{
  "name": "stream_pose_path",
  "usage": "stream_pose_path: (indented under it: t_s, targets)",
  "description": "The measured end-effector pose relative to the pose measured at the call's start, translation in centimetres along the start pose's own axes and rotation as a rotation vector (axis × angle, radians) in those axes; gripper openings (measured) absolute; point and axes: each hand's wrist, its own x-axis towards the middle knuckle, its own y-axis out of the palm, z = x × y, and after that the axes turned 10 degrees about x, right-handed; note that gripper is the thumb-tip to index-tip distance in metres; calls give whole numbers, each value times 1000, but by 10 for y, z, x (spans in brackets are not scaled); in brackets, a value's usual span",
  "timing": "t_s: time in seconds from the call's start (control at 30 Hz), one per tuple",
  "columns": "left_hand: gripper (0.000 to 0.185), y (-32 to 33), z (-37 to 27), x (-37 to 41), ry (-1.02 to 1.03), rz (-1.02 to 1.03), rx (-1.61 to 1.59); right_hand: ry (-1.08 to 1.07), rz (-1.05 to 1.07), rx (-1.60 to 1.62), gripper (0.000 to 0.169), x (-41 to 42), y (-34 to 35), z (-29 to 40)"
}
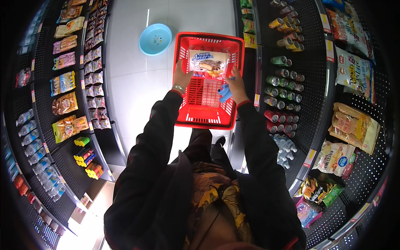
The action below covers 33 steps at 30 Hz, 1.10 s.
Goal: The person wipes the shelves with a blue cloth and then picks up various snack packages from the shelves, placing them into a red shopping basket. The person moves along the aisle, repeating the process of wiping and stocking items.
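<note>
A red plastic shopping basket [208,125] is in front of me, over the aisle floor. At its far end lies a clear-wrapped snack package [208,62] with a picture of chocolate-coated cake. My left hand [182,76] is over the basket's left side, thumb apart from the fingers and near the package's lower left corner. Whether it grips the rim is unclear. My right hand [236,85], by the right side, has its fingers curled around a blue object [225,92], perhaps soft plastic or cloth. Part of that object is hidden by the hand.
A light blue basin [155,39] stands on the tiled floor [137,93] beyond the basket. Shelves on the left hold packaged bread [64,103] and water bottles [32,137]. Right-hand shelves carry drink cans [282,82] and bagged snacks [354,72], close to my right arm.
</note>
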Motion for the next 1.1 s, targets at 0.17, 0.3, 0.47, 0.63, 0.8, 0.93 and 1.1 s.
stream_pose_path:
  t_s: [0.17, 0.3, 0.47, 0.63, 0.8, 0.93, 1.1]
  targets:
    - [70, -24, 43, -35, -109, -180, 474, 59, -173, -343, 60, -23, -47, -33]
    - [42, -23, 94, -60, -301, 217, 462, 266, -99, -454, 54, -55, -69, -81]
    - [19, -26, 91, -84, -391, 183, 479, 281, 7, -375, 52, -78, -55, -78]
    - [20, -31, 94, -96, -453, 169, 428, 217, 26, -441, 56, -90, -52, -82]
    - [31, -38, 102, -99, -392, 219, 541, 307, 57, -425, 65, -104, -52, -69]
    - [66, -40, 88, -101, -410, 244, 521, 204, -54, -398, 65, -132, -55, -75]
    - [77, -38, 54, -118, -380, 95, 578, 59, -63, -310, 51, -195, -89, -75]
